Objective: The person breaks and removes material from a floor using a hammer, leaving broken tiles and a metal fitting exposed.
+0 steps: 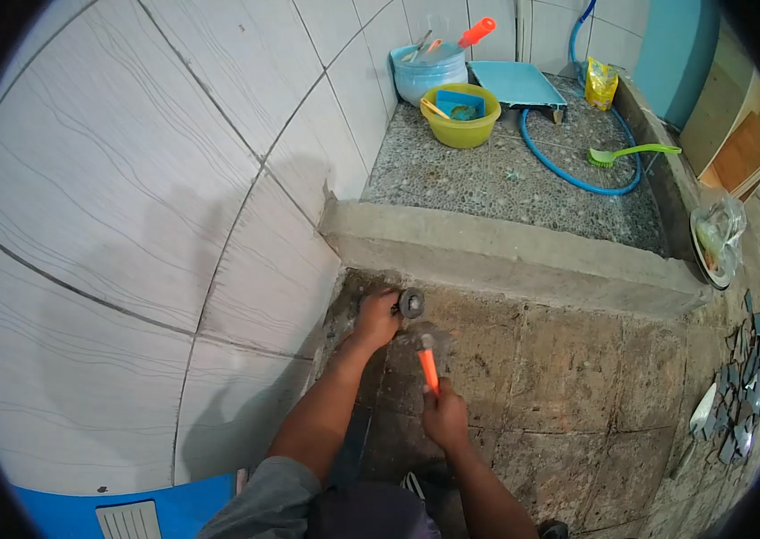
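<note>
Chipping at the stripped floor (560, 377) is the step in hand here, as far as I can judge. It's happening right in the floor's far left corner, where the tiled wall (128, 225) meets the concrete curb (506, 247).

The left hand (378, 316) is closed around what looks like a chisel (410, 304) with a round dark collar. Its tip is down at the foot of the curb, but I can't see the exact contact spot. The right hand (444, 415) is fisted low on the orange handle of a hammer (428, 364). The hammer's head is blurred just beside the chisel's collar, so I read this as mid-swing.

For the next blow, I'd say the hammer face has to land square on the chisel's end and not on the knuckles right next to it. The chisel also needs a firm grip at a shallow angle so it doesn't skid along the curb.

A heap of broken tile shards (744, 386) sits at the floor's right edge, well apart from both hands.
</note>
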Demonstrator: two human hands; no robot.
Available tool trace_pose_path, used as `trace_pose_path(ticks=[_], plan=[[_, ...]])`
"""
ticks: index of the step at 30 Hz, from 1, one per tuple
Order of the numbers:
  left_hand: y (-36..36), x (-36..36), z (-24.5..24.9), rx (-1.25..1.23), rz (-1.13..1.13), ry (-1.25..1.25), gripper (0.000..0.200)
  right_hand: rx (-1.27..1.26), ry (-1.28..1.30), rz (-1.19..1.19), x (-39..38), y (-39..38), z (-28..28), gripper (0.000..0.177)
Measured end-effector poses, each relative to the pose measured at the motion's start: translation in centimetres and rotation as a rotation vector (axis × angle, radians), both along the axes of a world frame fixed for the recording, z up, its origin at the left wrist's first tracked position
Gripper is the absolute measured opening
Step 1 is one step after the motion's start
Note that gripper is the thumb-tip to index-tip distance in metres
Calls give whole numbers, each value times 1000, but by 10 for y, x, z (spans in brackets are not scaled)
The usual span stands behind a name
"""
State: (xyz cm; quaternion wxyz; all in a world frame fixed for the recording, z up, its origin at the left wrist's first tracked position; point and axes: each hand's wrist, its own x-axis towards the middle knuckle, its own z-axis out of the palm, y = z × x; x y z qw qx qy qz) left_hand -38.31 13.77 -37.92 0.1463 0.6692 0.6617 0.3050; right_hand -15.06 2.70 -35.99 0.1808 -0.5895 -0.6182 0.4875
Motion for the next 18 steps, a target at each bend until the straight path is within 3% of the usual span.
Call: trace_pose_path(ticks=[5, 9, 12, 15, 16, 18], plan=[[1, 6, -2, -24, -22, -19, 26, 105, 93, -291, 31, 27, -2, 35], [-6, 18, -2, -30, 39, -10, 25, 135, 534, -725, 39, 36, 11, 31], [-2, 17, -7, -75, 47, 0, 26, 298, 790, -996, 23, 40, 39, 27], [0, 21, -3, -94, 37, 19, 26, 193, 846, -935, -3, 22, -5, 26], [0, 22, -4, -79, 37, 15, 26, 255, 444, -605, -9, 16, -43, 27], [-1, 20, -8, -49, 34, 4, 26, 173, 63, -279, -11, 13, -53, 29]])
